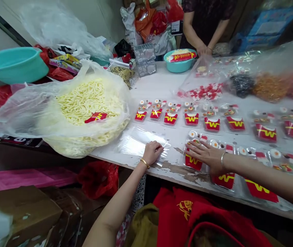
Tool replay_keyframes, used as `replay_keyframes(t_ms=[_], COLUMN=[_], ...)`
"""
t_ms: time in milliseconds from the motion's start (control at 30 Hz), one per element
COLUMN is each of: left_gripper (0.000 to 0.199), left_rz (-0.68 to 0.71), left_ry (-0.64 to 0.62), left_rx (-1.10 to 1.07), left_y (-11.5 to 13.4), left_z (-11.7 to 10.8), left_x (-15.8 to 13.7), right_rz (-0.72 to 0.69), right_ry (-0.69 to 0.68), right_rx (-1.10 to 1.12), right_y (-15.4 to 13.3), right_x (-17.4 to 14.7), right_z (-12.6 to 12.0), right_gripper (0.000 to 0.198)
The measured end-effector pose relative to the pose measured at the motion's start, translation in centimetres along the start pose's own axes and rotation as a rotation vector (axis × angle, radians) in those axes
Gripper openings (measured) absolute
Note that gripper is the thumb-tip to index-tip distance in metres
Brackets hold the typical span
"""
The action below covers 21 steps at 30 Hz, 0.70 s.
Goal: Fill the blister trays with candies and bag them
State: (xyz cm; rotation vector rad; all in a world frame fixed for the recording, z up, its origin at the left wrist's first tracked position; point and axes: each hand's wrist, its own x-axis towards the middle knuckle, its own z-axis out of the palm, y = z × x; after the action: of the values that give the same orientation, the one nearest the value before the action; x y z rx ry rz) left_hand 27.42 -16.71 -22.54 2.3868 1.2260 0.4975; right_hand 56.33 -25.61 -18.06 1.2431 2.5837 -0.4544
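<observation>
Crowded white table (161, 85), paint peeling at near edge. Left hand (151, 152) curled, pinching clear bags (138, 142) mid-frame; right hand (208, 156) flat, released, on packet (193, 161). Risk: bags slipping off edge.

A bag of fries (84, 103) sits left of the packet rows (213, 120), empty sleeves (138, 142) between them.

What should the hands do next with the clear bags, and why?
Probably the left hand should pinch one clear plastic bag off the stack it rests on, since the right hand lies flat on a red fry-box packet, seemingly lined up for bagging.
</observation>
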Motion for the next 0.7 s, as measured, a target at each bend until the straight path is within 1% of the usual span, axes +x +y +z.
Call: replay_keyframes(t_ms=[100, 167, 233, 300, 400, 467, 600, 700], left_gripper=[0.018, 0.018, 0.018, 0.018, 0.019, 0.019, 0.021, 0.024], left_rz=[-0.004, -0.003, -0.003, -0.008, -0.021, -0.025, -0.046, -0.015], left_ry=[-0.01, -0.017, -0.018, -0.014, -0.018, -0.027, -0.013, -0.028], left_rx=[0.009, 0.008, 0.002, -0.003, -0.017, -0.052, -0.219, -0.313], left_y=[0.2, 0.3, 0.4, 0.5, 0.7, 0.7, 0.3, 0.2], left_z=[0.3, 0.4, 0.5, 0.6, 0.5, 0.5, 0.2, -0.1], left_x=[-0.3, -0.4, -0.5, -0.5, -0.5, -0.4, -0.5, -0.3], right_rz=[-0.1, -0.166, -0.236, -0.293, -0.292, -0.278, -0.272, -0.213], right_ry=[-0.016, -0.002, 0.05, 0.133, 0.254, 0.292, 0.275, 0.263], right_rx=[-0.078, -0.099, -0.102, -0.086, -0.038, -0.007, 0.019, 0.016], right_y=[0.0, 0.5, 1.1, 1.7, 1.6, 1.0, -0.2, -0.9], right_x=[1.8, 2.8, 3.4, 3.8, 4.5, 4.9, 5.6, 6.1], right_z=[-0.4, -0.9, -1.3, -1.7, -2.1, -2.1, -1.7, -1.5], right_gripper=[0.113, 0.111, 0.109, 0.106, 0.101, 0.099, 0.099, 0.103])
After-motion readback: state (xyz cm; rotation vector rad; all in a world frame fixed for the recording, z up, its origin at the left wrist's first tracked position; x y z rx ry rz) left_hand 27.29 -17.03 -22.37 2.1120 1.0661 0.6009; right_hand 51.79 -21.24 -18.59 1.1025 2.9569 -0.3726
